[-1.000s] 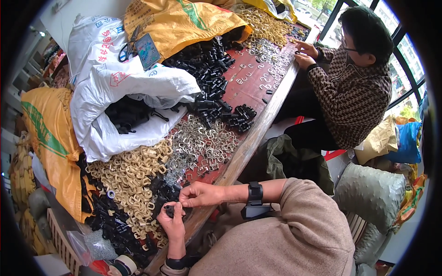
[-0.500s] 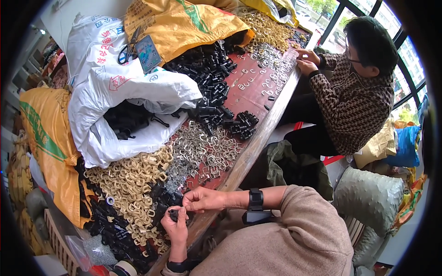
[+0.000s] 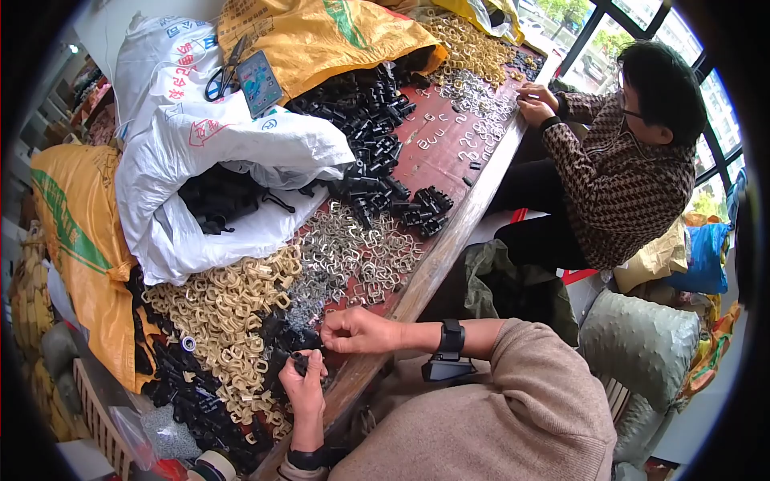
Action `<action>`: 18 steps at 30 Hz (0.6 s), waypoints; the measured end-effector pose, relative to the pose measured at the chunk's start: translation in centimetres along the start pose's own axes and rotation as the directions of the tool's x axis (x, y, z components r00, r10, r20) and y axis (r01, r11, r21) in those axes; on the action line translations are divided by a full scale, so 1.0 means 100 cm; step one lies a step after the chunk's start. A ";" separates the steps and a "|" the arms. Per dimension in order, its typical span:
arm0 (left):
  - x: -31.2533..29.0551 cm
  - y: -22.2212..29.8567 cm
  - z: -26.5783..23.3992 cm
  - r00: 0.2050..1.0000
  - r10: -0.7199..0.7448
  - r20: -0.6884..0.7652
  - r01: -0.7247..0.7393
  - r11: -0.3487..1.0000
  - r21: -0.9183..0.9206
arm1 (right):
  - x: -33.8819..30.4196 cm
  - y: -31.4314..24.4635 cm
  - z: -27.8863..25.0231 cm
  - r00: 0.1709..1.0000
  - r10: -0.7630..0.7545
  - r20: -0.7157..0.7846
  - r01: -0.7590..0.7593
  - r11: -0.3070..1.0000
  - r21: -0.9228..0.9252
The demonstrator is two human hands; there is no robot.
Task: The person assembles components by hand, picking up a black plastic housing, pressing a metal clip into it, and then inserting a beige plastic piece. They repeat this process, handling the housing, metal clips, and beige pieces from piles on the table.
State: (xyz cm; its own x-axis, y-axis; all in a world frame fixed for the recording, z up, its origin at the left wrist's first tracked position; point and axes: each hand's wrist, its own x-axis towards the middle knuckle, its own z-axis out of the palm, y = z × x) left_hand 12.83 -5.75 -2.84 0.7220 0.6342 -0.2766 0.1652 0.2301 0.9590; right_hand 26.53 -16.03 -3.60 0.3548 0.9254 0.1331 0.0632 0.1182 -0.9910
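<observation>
At the worktop's point(image 3: 420, 297) near edge, the left hand's point(image 3: 305, 391) grip pinches one black part point(image 3: 301, 364), apparently unfinished; the right hand's point(image 3: 365, 331) is pressed together, contents unclear; metal clips point(image 3: 365, 252) lie loose beyond.

- The widest opening I see on the table point(image 3: 429, 172) is a red patch beyond the silver rings point(image 3: 361, 260), with a few loose loops at its far side.
- The wooden edge point(image 3: 455, 236) offers a bare lane from near the right hand point(image 3: 357, 330) up to the co-worker's hands point(image 3: 539, 100).
- Between right hand and left hand point(image 3: 305, 389) there's scarcely a gap.
- Leftward, heaped tan rings point(image 3: 233, 309) bar a low sweep; an orange sack point(image 3: 80, 232) walls that side.
- The white sack point(image 3: 164, 188) blocks the middle, though its mouth gapes.
- Piled black parts point(image 3: 377, 164) crowd the red patch's left.
</observation>
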 end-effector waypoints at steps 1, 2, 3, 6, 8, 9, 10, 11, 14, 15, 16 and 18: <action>0.000 -0.001 -0.001 1.000 0.006 0.009 -0.006 1.000 -0.003 | -0.001 0.000 -0.002 1.000 0.000 -0.012 0.000 1.000 0.000; 0.000 0.000 0.000 1.000 0.012 0.019 -0.012 1.000 -0.006 | -0.002 -0.001 -0.004 1.000 0.000 -0.024 0.000 1.000 -0.001; 0.000 0.000 0.000 0.999 0.017 0.028 -0.017 1.000 -0.010 | -0.003 -0.002 -0.006 0.999 0.001 -0.036 -0.001 1.000 -0.001; -0.001 0.005 0.002 0.997 -0.043 0.057 0.048 0.994 -0.093 | -0.007 -0.006 -0.011 0.999 0.034 -0.037 -0.035 0.999 -0.032; -0.002 0.007 0.000 0.985 -0.109 0.135 0.134 0.971 -0.198 | -0.008 -0.008 -0.013 0.998 0.066 -0.007 -0.066 0.997 -0.038; -0.001 0.007 -0.002 0.970 -0.141 0.196 0.189 0.948 -0.257 | -0.009 -0.008 -0.014 0.999 0.011 -0.052 -0.015 0.997 -0.081; -0.002 0.011 -0.001 0.948 -0.182 0.262 0.273 0.887 -0.372 | -0.009 -0.008 -0.012 0.995 -0.043 -0.086 0.033 0.993 -0.116; -0.001 0.015 0.001 0.922 -0.207 0.326 0.350 0.806 -0.478 | -0.009 -0.009 -0.013 0.994 -0.054 -0.091 0.042 0.991 -0.128; 0.001 0.012 -0.002 0.885 -0.208 0.416 0.403 0.789 -0.464 | -0.010 -0.012 -0.012 0.998 -0.020 -0.064 0.013 0.994 -0.108; 0.001 0.010 -0.003 0.878 -0.207 0.432 0.407 0.798 -0.444 | -0.010 -0.016 -0.013 1.000 0.003 -0.030 -0.006 0.997 -0.080; -0.001 0.007 -0.006 0.889 -0.229 0.396 0.408 0.788 -0.461 | -0.009 -0.019 -0.014 1.000 0.023 0.006 -0.023 0.991 -0.131; -0.001 0.003 -0.009 0.886 -0.224 0.406 0.411 0.785 -0.465 | -0.005 -0.015 -0.009 0.997 0.054 0.058 -0.044 0.984 -0.170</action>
State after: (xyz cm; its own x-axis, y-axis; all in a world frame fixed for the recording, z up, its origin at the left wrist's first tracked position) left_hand 12.20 -5.06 -2.62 0.8755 0.2112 -0.4347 0.1140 0.7839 0.6103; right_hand 27.11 -17.04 -2.19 0.3030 0.9498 0.0779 0.2056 0.0146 -0.9785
